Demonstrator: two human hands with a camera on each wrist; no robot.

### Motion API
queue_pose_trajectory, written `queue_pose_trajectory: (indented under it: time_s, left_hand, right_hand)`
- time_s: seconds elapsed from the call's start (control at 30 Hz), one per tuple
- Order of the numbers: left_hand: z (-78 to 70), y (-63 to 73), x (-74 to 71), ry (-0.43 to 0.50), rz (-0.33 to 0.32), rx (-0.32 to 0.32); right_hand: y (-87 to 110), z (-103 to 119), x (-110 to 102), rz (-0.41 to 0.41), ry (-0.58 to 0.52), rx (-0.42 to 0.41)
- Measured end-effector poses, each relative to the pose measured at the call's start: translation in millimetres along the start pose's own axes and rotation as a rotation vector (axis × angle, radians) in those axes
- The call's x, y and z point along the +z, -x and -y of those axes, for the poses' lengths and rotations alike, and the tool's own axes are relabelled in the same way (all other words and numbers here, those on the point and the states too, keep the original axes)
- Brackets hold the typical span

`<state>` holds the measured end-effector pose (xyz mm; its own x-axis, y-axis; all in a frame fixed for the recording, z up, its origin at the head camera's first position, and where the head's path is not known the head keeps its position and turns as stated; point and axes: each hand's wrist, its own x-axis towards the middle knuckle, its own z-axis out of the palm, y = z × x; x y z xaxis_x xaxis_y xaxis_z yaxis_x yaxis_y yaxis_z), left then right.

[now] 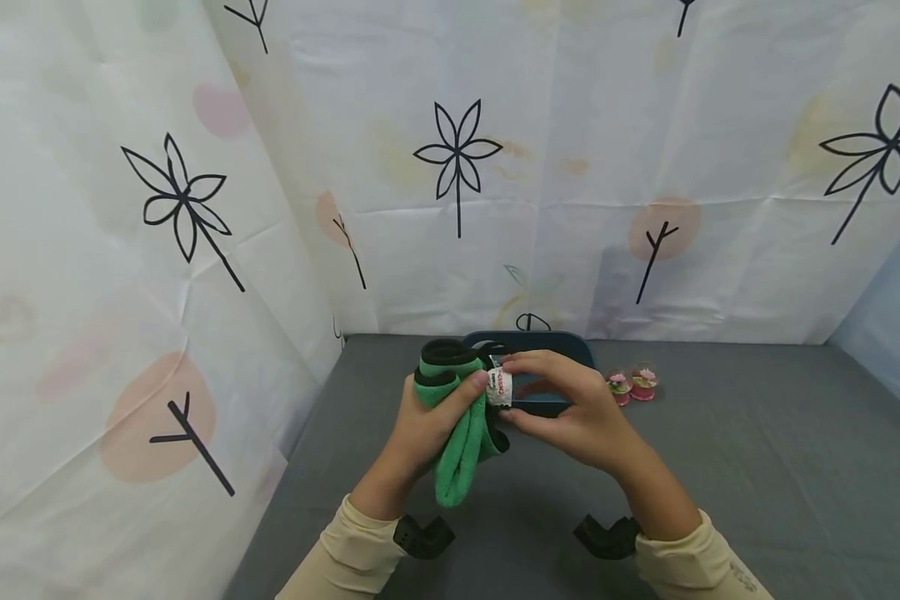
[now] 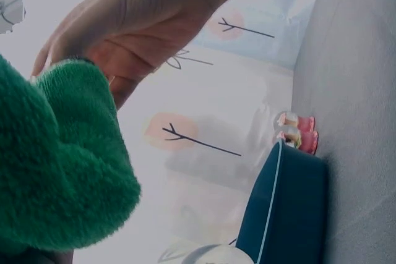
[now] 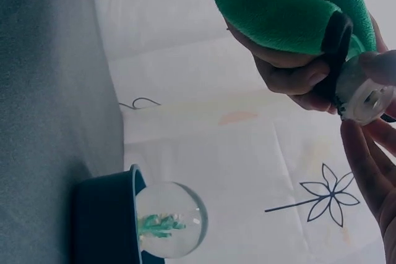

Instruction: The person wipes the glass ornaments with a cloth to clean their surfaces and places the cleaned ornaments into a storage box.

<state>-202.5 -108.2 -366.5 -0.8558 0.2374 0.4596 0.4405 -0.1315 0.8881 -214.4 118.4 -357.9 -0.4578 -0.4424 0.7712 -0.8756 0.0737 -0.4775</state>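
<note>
My left hand [image 1: 427, 425] grips a green plush cloth [image 1: 461, 450] with black edging, bunched and hanging below the fingers. Out of the cloth's right side pokes a small clear container [image 3: 365, 94] with a white, red-lettered label [image 1: 499, 387]. Thumb and fingertips of my right hand [image 1: 570, 408] pinch the container at its opposite edges. In the left wrist view the cloth [image 2: 68, 165] fills the lower left and hides the container, with the right hand [image 2: 142, 29] above it. Part of the container lies hidden within the folds.
Behind the hands a dark blue bin [image 1: 570, 346] stands on the grey table [image 1: 720, 450]. A clear globe with a green cactus-like figure [image 3: 162, 224] shows at the bin's rim. Two small pink-based globes [image 1: 643, 383] sit right of it. A patterned white curtain [image 1: 570, 167] hangs behind.
</note>
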Motion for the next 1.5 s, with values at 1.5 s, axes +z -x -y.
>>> queue_pose_trajectory:
  time_s: [1.5]
  left_hand:
    - [0.6, -0.1, 1.1, 0.049, 0.031, 0.107]
  right_hand:
    - [1.8, 12.0, -13.3, -0.170, -0.113, 0.244]
